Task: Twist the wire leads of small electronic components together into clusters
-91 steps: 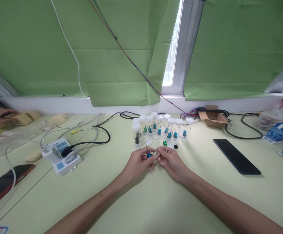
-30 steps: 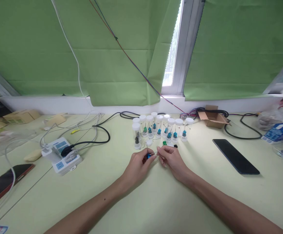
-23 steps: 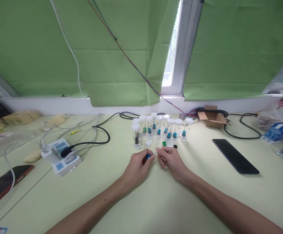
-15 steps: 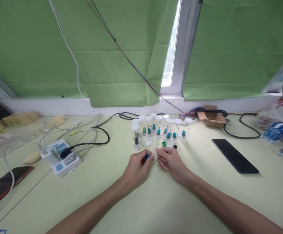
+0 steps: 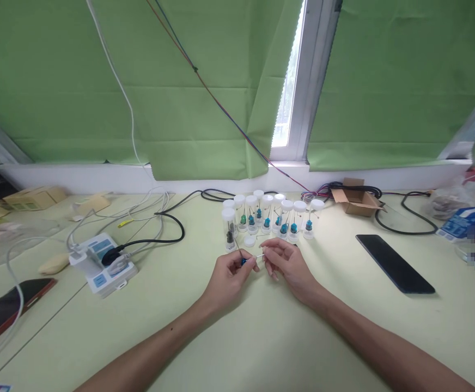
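My left hand (image 5: 228,276) is closed in a pinch on a small blue part (image 5: 243,261), from which a thin dark rod sticks up. Between my two hands runs a thin pale rod (image 5: 260,256), its left end at my left fingertips. The thumb and fingertips of my right hand (image 5: 290,265) are pressed together at its right end. Just beyond lies a round white cap (image 5: 249,240). Behind it stand several clear tubes (image 5: 229,231) with white lids, holding small teal, green or black parts on thin stems.
A black phone (image 5: 395,263) lies to the right, with an open cardboard box (image 5: 357,202) behind it. A white power strip (image 5: 102,264) with plugs and cables is at left, and another phone (image 5: 12,307) lies at the left edge. Green blinds (image 5: 205,109) hang behind.
My right hand has turned slightly and its fingers now cover the small green and black pieces seen before. More of the pale rod shows between my hands. The view has shifted slightly.
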Motion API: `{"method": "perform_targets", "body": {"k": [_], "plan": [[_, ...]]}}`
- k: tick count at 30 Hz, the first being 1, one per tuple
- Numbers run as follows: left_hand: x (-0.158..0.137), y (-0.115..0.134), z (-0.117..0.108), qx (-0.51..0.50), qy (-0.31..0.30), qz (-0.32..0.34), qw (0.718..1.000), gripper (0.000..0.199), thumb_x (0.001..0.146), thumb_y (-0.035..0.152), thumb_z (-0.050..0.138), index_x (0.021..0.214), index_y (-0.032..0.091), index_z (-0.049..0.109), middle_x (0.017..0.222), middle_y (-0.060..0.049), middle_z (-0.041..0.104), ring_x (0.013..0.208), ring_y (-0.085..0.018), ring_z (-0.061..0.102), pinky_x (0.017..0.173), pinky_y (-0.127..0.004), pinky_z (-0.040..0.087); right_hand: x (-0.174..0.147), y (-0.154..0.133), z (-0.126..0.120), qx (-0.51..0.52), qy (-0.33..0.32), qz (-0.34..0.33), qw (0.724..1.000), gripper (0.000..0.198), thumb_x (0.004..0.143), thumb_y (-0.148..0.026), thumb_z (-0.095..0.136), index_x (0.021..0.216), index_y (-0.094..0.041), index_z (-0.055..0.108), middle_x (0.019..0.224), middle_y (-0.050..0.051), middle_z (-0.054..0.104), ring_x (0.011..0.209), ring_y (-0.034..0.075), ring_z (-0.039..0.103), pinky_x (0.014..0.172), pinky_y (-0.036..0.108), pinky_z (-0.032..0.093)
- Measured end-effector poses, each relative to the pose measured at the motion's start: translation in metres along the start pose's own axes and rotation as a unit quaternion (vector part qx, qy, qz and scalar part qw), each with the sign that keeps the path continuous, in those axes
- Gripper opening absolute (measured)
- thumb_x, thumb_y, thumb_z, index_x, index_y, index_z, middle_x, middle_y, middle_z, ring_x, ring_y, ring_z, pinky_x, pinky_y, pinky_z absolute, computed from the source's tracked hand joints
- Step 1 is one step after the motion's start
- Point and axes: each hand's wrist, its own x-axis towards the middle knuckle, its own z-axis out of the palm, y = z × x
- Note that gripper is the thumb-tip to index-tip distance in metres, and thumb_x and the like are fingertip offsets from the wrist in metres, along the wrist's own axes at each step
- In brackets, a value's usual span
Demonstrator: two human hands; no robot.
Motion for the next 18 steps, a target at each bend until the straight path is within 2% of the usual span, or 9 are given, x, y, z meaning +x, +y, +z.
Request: {"method": "perform_targets", "body": {"k": [8, 18], "plan": [[-0.0001, -0.0011, -0.0007, -0.018, -0.019, -0.005, 1.0, 0.032, 0.089, 0.043, 0.056, 0.075, 0.016, 0.064, 0.057, 0.004, 0.045, 0.053, -0.009, 0.034, 0.05, -0.023, 0.026, 0.0022, 0.003, -0.0039, -0.007, 0.003, -0.021, 1.0, 0.022, 0.076, -0.037, 0.076, 0.084, -0.018, 0.067, 0.056, -0.003, 0.056, 0.05, 0.011, 0.048, 0.049, 0.025, 0.038], [0.0013, -0.0022, -0.0002, 0.01, -0.023, -0.019, 0.999, 0.03, 0.09, 0.043, 0.055, 0.08, 0.017, 0.065, 0.07, 0.001, 0.057, 0.06, -0.01, 0.04, 0.055, -0.023, 0.031, -0.0001, -0.001, -0.0013, -0.046, 0.025, -0.032, 0.998, 0.023, 0.075, -0.037, 0.076, 0.078, -0.018, 0.065, 0.055, -0.004, 0.055, 0.049, 0.01, 0.048, 0.05, 0.025, 0.041]]}}
